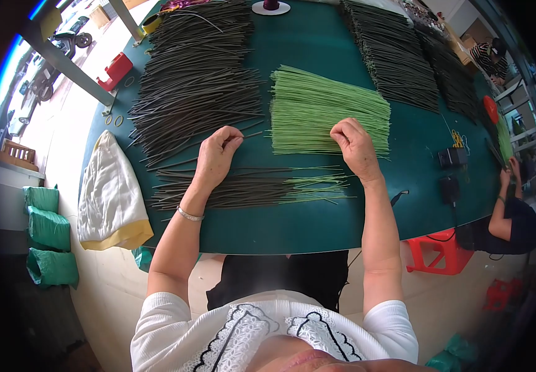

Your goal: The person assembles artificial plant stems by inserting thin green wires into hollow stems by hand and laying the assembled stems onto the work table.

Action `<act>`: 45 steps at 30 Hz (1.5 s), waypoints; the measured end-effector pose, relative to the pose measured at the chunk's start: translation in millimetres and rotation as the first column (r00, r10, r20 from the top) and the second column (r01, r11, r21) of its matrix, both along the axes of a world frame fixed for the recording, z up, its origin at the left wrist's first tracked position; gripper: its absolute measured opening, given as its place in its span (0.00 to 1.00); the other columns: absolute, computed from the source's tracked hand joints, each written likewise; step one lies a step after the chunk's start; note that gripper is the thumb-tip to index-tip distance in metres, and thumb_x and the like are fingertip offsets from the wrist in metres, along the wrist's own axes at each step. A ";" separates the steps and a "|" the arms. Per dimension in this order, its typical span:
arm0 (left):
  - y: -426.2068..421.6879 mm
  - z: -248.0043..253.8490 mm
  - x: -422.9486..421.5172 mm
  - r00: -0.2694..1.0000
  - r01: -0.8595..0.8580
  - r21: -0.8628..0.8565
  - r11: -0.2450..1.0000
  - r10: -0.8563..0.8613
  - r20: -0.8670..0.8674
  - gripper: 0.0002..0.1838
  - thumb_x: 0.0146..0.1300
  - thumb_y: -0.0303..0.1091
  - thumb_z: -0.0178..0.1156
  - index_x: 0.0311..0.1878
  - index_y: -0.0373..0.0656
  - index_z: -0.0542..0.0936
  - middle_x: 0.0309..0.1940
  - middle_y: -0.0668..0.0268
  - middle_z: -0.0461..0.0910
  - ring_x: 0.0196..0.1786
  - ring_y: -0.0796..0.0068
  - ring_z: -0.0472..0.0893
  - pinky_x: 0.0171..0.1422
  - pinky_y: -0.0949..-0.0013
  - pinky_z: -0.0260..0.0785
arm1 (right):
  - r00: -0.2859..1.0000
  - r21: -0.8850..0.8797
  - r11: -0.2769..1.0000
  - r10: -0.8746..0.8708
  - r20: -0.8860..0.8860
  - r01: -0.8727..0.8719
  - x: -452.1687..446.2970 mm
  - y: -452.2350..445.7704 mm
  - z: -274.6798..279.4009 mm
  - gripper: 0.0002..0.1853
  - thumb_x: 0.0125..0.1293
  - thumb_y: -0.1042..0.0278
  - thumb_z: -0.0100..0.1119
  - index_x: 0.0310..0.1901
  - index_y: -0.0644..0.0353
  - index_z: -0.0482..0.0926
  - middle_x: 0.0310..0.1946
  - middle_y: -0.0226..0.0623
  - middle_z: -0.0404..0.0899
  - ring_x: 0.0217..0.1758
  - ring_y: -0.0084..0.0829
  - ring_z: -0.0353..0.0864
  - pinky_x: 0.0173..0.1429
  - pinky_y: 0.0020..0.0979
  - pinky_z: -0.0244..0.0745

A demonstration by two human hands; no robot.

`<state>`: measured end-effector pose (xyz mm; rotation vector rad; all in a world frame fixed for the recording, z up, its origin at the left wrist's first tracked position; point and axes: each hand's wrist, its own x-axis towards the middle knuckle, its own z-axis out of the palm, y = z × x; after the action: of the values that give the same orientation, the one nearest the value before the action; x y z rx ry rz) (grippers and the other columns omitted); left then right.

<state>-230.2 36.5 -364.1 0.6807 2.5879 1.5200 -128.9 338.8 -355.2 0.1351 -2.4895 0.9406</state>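
My left hand is pinched at the right edge of a large pile of dark sticks, closed on one dark stick whose end juts out to the right. Over the lower part of the light green sticks, my right hand is closed in a pinch; what its fingertips hold is too small to make out. Below both hands lies a row of joined sticks, dark at the left and green at the right.
More dark bundles lie at the back right. A white cloth bag rests at the left edge, near a red container. A black box is at the right. Another person works at the far right, above a red stool.
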 end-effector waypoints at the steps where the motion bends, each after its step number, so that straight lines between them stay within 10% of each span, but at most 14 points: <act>1: 0.4 0.5 0.1 1.000 0.003 -0.005 1.000 -0.003 0.003 0.06 0.69 0.28 0.63 0.43 0.34 0.83 0.31 0.63 0.82 0.33 0.74 0.78 0.42 0.69 0.72 | 1.000 0.010 1.000 0.004 -0.001 -0.004 -0.1 0.0 0.4 0.05 0.66 0.74 0.63 0.35 0.63 0.77 0.33 0.35 0.77 0.40 0.38 0.76 0.47 0.37 0.74; 20: 1.4 11.0 9.3 0.983 0.037 -0.127 0.991 -0.058 -0.172 0.05 0.68 0.27 0.63 0.43 0.35 0.83 0.37 0.59 0.83 0.36 0.63 0.82 0.43 0.65 0.74 | 0.999 0.082 0.997 0.013 -0.039 -0.009 4.4 -11.4 7.4 0.04 0.65 0.75 0.64 0.37 0.60 0.78 0.35 0.34 0.77 0.38 0.36 0.80 0.40 0.36 0.77; 29: 17.0 9.2 36.0 0.933 0.264 -0.136 0.955 -0.288 -0.214 0.05 0.66 0.26 0.65 0.42 0.35 0.84 0.33 0.60 0.83 0.33 0.70 0.80 0.39 0.67 0.72 | 0.957 -0.168 0.957 0.258 0.130 -0.235 13.1 -66.5 12.2 0.05 0.66 0.77 0.64 0.41 0.63 0.78 0.39 0.38 0.78 0.41 0.42 0.81 0.45 0.38 0.78; 33: 11.8 16.5 31.0 0.974 0.164 -0.076 0.984 -0.174 -0.148 0.05 0.66 0.26 0.65 0.41 0.34 0.84 0.34 0.60 0.83 0.32 0.70 0.80 0.38 0.68 0.72 | 0.978 0.023 0.979 0.206 -0.034 -0.205 12.9 -39.5 21.1 0.08 0.63 0.79 0.66 0.42 0.62 0.79 0.39 0.36 0.79 0.40 0.36 0.80 0.44 0.36 0.75; 45: 13.6 17.9 37.1 0.819 0.426 -0.253 0.869 -0.489 -0.299 0.06 0.59 0.28 0.70 0.38 0.37 0.87 0.32 0.61 0.82 0.35 0.61 0.81 0.42 0.63 0.75 | 0.852 -0.204 0.903 0.426 0.304 -0.379 15.3 -65.2 14.9 0.05 0.65 0.74 0.66 0.39 0.65 0.81 0.37 0.40 0.82 0.39 0.39 0.82 0.45 0.37 0.77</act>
<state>-193.1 50.1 -346.2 1.5479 2.4669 1.0802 -113.6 273.6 -340.3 0.5084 -2.7579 1.4111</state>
